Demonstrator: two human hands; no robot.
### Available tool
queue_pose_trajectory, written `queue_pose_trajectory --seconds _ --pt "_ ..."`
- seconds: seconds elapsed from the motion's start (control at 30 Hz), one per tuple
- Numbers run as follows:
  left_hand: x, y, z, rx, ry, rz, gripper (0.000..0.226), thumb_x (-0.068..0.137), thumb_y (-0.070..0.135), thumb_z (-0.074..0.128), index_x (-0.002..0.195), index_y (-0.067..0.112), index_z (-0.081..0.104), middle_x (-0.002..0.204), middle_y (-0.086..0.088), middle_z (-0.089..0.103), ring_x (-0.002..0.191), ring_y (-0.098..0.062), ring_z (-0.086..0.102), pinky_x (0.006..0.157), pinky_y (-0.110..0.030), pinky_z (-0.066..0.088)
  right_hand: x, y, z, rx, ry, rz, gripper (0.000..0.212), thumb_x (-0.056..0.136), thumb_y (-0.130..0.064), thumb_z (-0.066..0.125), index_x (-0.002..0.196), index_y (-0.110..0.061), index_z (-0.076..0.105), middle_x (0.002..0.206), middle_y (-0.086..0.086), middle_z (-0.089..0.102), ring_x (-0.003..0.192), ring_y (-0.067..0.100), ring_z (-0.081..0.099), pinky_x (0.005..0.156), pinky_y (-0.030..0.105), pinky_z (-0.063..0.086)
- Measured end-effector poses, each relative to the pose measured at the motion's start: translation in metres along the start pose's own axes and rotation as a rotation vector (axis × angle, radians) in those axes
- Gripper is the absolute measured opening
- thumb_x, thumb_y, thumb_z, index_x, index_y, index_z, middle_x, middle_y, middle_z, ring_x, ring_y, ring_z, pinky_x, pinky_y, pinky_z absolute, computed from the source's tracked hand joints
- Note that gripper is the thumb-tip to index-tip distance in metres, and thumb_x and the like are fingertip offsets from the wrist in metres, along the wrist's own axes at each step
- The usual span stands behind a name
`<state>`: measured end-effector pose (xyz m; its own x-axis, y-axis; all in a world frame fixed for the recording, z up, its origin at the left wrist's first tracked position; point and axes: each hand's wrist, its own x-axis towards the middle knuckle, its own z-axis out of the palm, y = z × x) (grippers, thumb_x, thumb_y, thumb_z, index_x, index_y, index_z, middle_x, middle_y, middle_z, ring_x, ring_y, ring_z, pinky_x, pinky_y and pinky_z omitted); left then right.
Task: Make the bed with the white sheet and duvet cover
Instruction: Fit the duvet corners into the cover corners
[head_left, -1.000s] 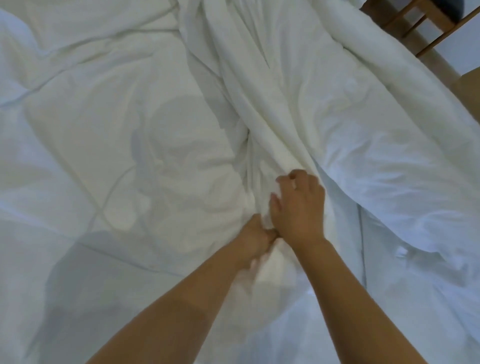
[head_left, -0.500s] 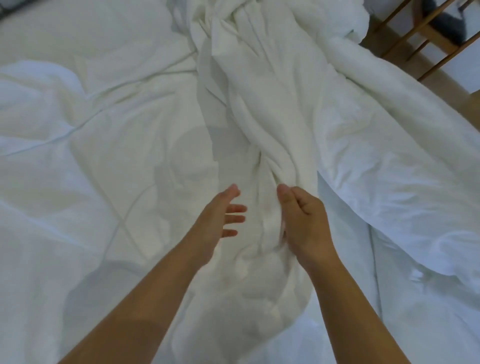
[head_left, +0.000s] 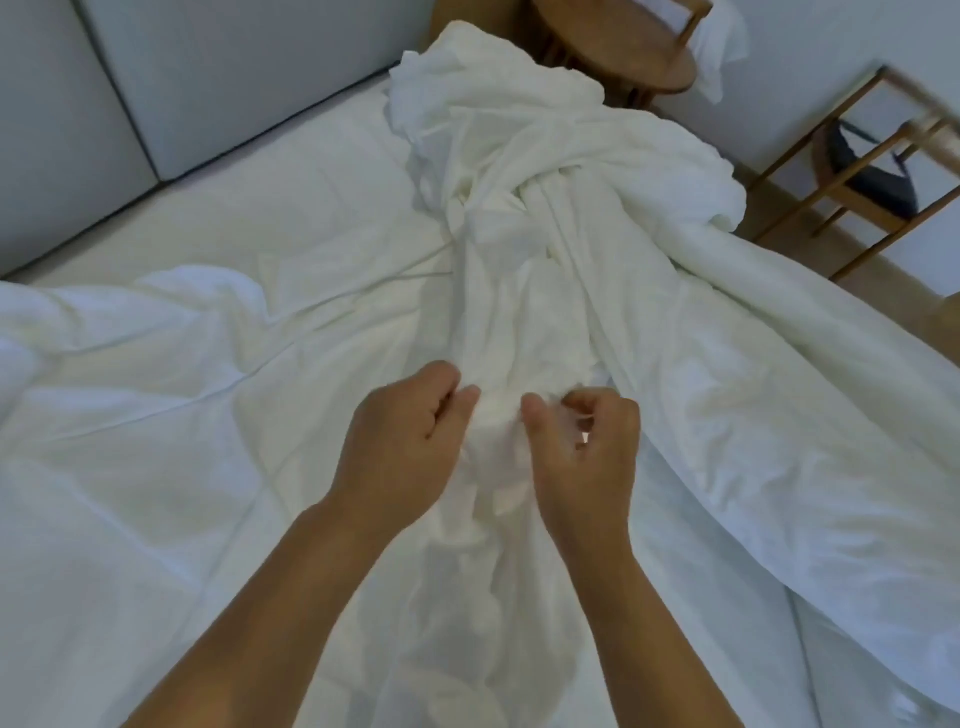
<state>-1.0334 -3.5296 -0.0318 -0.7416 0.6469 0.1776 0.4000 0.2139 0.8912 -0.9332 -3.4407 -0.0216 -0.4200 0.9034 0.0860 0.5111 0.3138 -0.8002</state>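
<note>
Closing from an open reach half a second ago, the left hand (head_left: 410, 441) now curls at the twisted white cloth (head_left: 519, 322), level with the right hand (head_left: 587, 457), while the view has lifted toward the head of the bed. The cloth, by its thin, ropey look probably the duvet cover, runs up the middle of the bed from between the forearms to a knotted heap at the far edge. The right hand grasps a bunch of it between thumb and curled fingers. The left thumb touches the same bunch with fingers curled, but whether a fold is caught inside cannot be told.

A thick white duvet (head_left: 779, 415) lies just beside the cloth on the right, spilling toward the bed's edge. A creased white sheet (head_left: 234, 364) covers the mattress on the left. Beyond stand a grey padded headboard (head_left: 104, 93), a round wooden table (head_left: 623, 57) and a wooden chair (head_left: 862, 208) holding a dark bag (head_left: 883, 182).

The step in hand appears to be untangling the cover, with the bed far from made. The next move likely calls for a firm two-handed hold, then pulling the hands apart to open the twist and find an edge or corner.
</note>
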Motion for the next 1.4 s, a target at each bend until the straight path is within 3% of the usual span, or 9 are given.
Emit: queue_pose_trajectory --seconds 0.1,0.23,0.47,0.6,0.73,0.87,1.0,1.17,1.4 --pt "-0.012 0.006 0.006 0.255 -0.149 0.402 0.033 0.090 0.022 0.047 0.058 0.027 0.041 0.044 0.009 0.037 0.035 -0.009 0.035 0.034 -0.024 0.035 0.031 -0.007 0.007 0.068 -0.162 0.275 0.073 0.080 -0.049 0.067 0.141 -0.023 0.033 0.135 -0.007 0.038 0.125 0.013 0.037 0.104 0.033 0.035" --pt "-0.014 -0.008 0.031 0.366 -0.260 0.562 0.029 0.073 0.009 0.064 0.055 0.017 0.043 0.043 0.005 0.036 0.032 -0.014 0.031 0.033 -0.020 0.027 0.063 0.002 0.003 -0.096 -0.063 0.186 0.012 0.094 -0.016 0.050 0.087 -0.009 0.057 0.078 -0.003 0.055 0.080 0.018 0.052 0.073 0.027 0.040" --pt "0.022 -0.005 0.066 -0.401 -0.280 -0.393 0.026 0.088 0.049 0.053 0.091 0.025 0.063 0.089 0.004 0.068 0.081 -0.011 0.061 0.077 -0.024 0.047 0.066 0.034 -0.047 0.219 0.208 0.402 0.021 0.095 -0.015 0.045 0.076 -0.017 0.051 0.074 -0.001 0.051 0.064 0.013 0.046 0.059 0.026 0.039" --pt "0.063 0.006 0.094 -0.534 -0.495 -0.740 0.097 0.063 0.085 0.051 0.130 0.015 0.047 0.131 0.000 0.055 0.115 -0.022 0.055 0.099 -0.040 0.043 0.043 0.039 -0.029 0.113 -0.038 0.270 0.022 0.095 -0.011 0.047 0.074 -0.017 0.050 0.070 0.000 0.053 0.059 0.008 0.046 0.057 0.022 0.037" --pt "0.078 0.004 0.104 -0.366 -0.254 -0.705 0.023 0.092 0.013 0.043 0.107 0.001 0.056 0.093 -0.010 0.059 0.077 -0.022 0.055 0.067 -0.030 0.046 0.024 0.029 -0.007 0.000 -0.352 0.090 0.023 0.098 -0.020 0.045 0.075 -0.021 0.047 0.068 -0.009 0.051 0.060 0.003 0.047 0.057 0.013 0.040" --pt "0.103 -0.017 0.055 -0.203 -0.063 -0.724 0.031 0.097 0.013 0.035 0.110 -0.007 0.054 0.077 -0.009 0.046 0.059 -0.013 0.038 0.050 -0.023 0.036 0.041 0.052 -0.007 0.172 -0.225 0.223 0.010 0.093 -0.031 0.054 0.094 -0.021 0.054 0.087 -0.008 0.057 0.080 0.006 0.054 0.072 0.020 0.045" --pt "0.130 -0.037 0.017 0.413 -0.132 -0.379 0.042 0.092 0.038 0.052 0.110 0.001 0.056 0.110 -0.014 0.058 0.092 -0.031 0.054 0.070 -0.029 0.037 0.046 0.107 0.011 -0.005 -0.417 0.578 0.079 0.081 -0.056 0.062 0.144 -0.023 0.028 0.145 0.005 0.035 0.133 0.024 0.037 0.108 0.043 0.035" --pt "0.122 -0.069 0.018 0.954 -0.321 -0.232 0.058 0.082 0.047 0.064 0.119 0.006 0.044 0.106 -0.013 0.057 0.093 -0.031 0.056 0.066 -0.031 0.035 0.010 0.129 0.053 -0.091 -0.566 0.434 0.031 0.097 -0.023 0.048 0.067 -0.014 0.044 0.071 0.000 0.047 0.063 0.010 0.041 0.067 0.027 0.035" --pt "0.085 -0.067 0.049 0.760 -0.417 -0.329 0.097 0.078 0.070 0.053 0.147 0.010 0.019 0.146 -0.015 0.030 0.133 -0.034 0.031 0.105 -0.046 0.030 -0.026 0.051 0.074 -0.003 -0.650 0.004 0.028 0.101 -0.020 0.036 0.074 -0.018 0.041 0.071 -0.005 0.048 0.069 0.017 0.049 0.068 0.028 0.037"
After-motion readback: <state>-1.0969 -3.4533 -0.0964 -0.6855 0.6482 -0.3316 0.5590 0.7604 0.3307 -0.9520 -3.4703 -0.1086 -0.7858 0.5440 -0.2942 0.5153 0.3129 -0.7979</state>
